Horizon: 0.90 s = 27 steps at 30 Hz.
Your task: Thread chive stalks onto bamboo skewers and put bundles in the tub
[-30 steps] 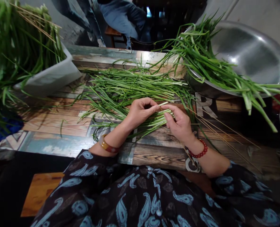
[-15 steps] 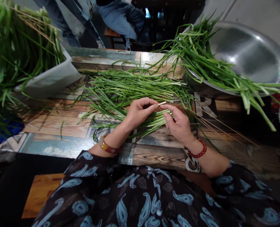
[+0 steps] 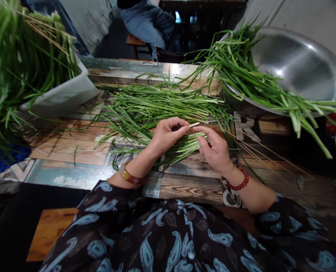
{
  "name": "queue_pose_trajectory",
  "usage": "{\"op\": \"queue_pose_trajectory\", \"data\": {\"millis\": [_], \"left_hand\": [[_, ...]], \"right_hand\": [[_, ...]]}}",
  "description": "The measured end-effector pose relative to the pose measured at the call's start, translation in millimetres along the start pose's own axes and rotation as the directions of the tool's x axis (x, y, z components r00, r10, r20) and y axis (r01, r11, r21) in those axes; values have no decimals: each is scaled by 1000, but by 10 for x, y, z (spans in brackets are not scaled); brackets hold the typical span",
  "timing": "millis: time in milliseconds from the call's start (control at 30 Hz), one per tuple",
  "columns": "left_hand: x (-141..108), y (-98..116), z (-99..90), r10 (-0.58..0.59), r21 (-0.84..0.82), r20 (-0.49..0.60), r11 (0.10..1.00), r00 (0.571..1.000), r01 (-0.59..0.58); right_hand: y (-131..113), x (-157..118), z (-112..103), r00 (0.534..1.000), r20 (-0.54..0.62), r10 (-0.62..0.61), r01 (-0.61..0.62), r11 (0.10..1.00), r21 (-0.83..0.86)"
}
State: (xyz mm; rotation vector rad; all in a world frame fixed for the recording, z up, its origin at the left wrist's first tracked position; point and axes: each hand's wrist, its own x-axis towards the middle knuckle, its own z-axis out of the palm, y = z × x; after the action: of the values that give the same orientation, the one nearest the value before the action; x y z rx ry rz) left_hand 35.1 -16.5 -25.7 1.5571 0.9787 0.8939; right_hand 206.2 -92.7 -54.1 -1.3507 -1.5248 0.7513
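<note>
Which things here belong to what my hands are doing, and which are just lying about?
Likely in use:
Stalk pinched in the left hand
Thin stick running under the right hand
Green stalks on the table
Loose sticks at right
White tub
Steel bowl

Likely unrelated:
Blue item at far left, unclear what
Wooden stool beyond the table

Smooth green stalks (image 3: pixel 195 124) with a waxy sheen at their pale ends show at the fingers (image 3: pixel 181 131), beside a thin, matt wooden-looking stick (image 3: pixel 223 184). Beneath the fingers, a wood-grain tabletop (image 3: pixel 193 187) turns glossy where light strikes. Beyond them at right, a polished metal basin (image 3: pixel 298 64) throws bright highlights; at left sits a smooth, plastic-looking white tub (image 3: pixel 62 94). Nearer the wearer than the fingers are shiny red beads (image 3: pixel 245 182), a glossy, translucent amber bangle (image 3: pixel 130 176) and matt printed cloth (image 3: pixel 162 240).
</note>
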Motion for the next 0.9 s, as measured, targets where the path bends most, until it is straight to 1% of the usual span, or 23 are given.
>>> {"op": "queue_pose_trajectory", "data": {"millis": [233,567,733,900], "left_hand": [[-9,15,11,-36,-48,-12,998,999,35],[-11,6,22,-57,-81,-25,995,998,55],[-10,12,24,-39,-63,-34,997,999,37],[-8,18,15,-12,-8,-46,1000,999,12]], "right_hand": [[-20,3,-2,1000,-1,-12,12,1000,-1],[-19,-1,-4,1000,-3,-11,11,1000,-16],[-5,-3,-2,1000,-8,-6,5,1000,-18],[-7,5,0,1000,-6,12,-12,1000,-17]]}}
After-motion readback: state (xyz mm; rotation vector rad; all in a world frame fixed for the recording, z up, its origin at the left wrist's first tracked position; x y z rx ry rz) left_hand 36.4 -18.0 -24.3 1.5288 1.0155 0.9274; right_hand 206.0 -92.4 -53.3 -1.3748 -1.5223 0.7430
